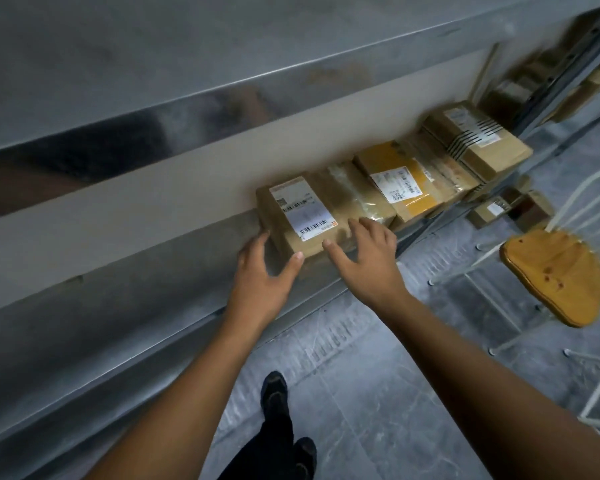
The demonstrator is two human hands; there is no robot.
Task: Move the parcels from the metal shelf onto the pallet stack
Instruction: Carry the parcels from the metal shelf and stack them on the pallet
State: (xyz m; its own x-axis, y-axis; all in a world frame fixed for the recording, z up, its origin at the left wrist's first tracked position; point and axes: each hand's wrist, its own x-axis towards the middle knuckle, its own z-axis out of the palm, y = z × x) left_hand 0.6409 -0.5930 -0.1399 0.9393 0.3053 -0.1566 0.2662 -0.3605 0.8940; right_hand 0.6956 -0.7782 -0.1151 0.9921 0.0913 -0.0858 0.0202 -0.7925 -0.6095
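Several parcels lie in a row on the metal shelf [118,289]. The nearest is a brown cardboard parcel [302,209] with a white barcode label. My left hand [260,275] is at its left front corner, fingers along the left side and thumb on the front face. My right hand [364,258] rests on its right front part with fingers spread and thumb stretched along the front edge. Behind it lie a plastic-wrapped parcel [354,195], a yellow parcel [395,174] and a brown box with black striped tape [475,136]. No pallet stack is in view.
An upper metal shelf [153,81] overhangs the parcels. To the right stands a white wire chair with a wooden seat [555,275]. Small boxes [510,209] sit low beyond the shelf end. My dark shoes [274,393] stand on the grey tiled floor.
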